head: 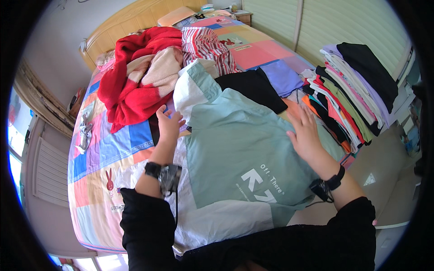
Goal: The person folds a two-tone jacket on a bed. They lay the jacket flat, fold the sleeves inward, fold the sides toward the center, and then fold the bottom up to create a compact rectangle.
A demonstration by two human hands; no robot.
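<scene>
A pale green hooded jacket (234,145) with white lettering and arrow shapes is spread over the near part of the bed, its hood end pointing away from me. White fabric (234,215) shows along its lower edge, and its collar (200,81) is partly turned up. My left hand (168,123) hovers beside the jacket's left edge with fingers apart and slightly curled, holding nothing. Over the jacket's right side is my right hand (304,133), flat and fingers spread; whether it touches the fabric I cannot tell. Each wrist wears a strapped device with a cable.
A red and cream fleece blanket (142,78) and striped cloth (206,47) lie bunched toward the wooden headboard (135,23). Folded black (252,88) and lavender (281,78) garments sit beyond the jacket. At right, stacked folded clothes (349,101) reach the edge of the patchwork-covered bed (93,203).
</scene>
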